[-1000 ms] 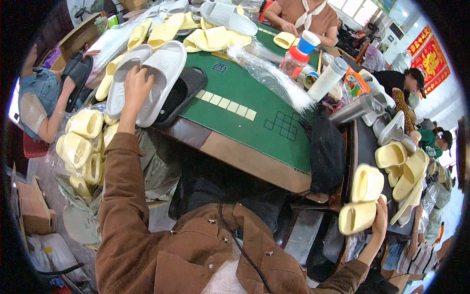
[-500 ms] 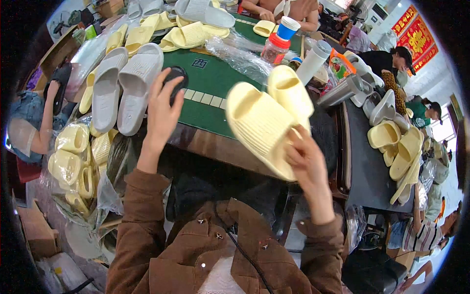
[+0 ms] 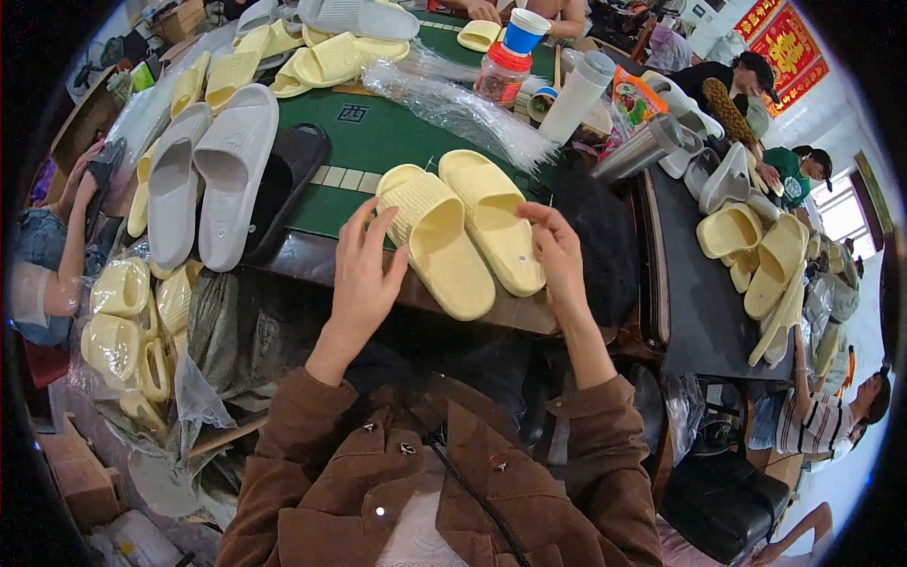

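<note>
Yellow slippers (image 3: 463,230): now flat on the green table (image 3: 368,142), no longer raised.
Left hand (image 3: 364,274): fingers spread, tips touching the near slipper.
Right hand (image 3: 559,253): loosely curled, fingertips on the far slipper's edge.

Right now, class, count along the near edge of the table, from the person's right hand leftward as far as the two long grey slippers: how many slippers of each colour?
Pale yellow slippers: 2
Light grey slippers: 2
Black slipper: 1, as far as shows
Total: 5
</note>
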A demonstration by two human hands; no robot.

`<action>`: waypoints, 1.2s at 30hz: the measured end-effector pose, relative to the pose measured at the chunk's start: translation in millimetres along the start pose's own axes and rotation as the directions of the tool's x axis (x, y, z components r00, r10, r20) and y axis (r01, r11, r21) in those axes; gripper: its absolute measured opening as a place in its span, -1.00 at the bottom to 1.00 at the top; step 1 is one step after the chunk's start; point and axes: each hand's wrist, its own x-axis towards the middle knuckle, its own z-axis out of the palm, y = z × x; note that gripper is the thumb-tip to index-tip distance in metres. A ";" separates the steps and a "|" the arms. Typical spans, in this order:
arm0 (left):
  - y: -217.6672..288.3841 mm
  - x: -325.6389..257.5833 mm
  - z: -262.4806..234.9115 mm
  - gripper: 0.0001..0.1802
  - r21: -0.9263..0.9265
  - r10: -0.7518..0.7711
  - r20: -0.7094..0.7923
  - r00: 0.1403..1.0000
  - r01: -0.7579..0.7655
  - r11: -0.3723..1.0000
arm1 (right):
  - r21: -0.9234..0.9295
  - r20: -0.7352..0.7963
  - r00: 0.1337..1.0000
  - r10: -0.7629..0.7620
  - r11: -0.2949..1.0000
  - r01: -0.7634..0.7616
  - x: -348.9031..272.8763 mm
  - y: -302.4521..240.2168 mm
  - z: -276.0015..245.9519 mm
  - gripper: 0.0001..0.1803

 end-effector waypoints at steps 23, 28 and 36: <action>-63.8 34.9 53.2 -0.47 -0.421 -0.136 0.084 0.987 0.159 0.893 | 0.086 0.105 0.986 0.129 0.987 -0.138 -4.9 -2.2 -41.6 -0.65; -65.5 33.3 52.1 -0.47 -0.405 -0.139 0.089 0.986 0.163 0.900 | 0.296 0.024 0.993 -0.111 0.950 0.099 15.9 -36.7 -33.0 -0.73; -58.1 32.2 47.7 -0.48 -0.364 -0.095 0.062 0.994 0.111 0.925 | 0.663 -0.138 0.912 -0.386 0.649 0.374 36.3 -92.9 -22.6 -0.67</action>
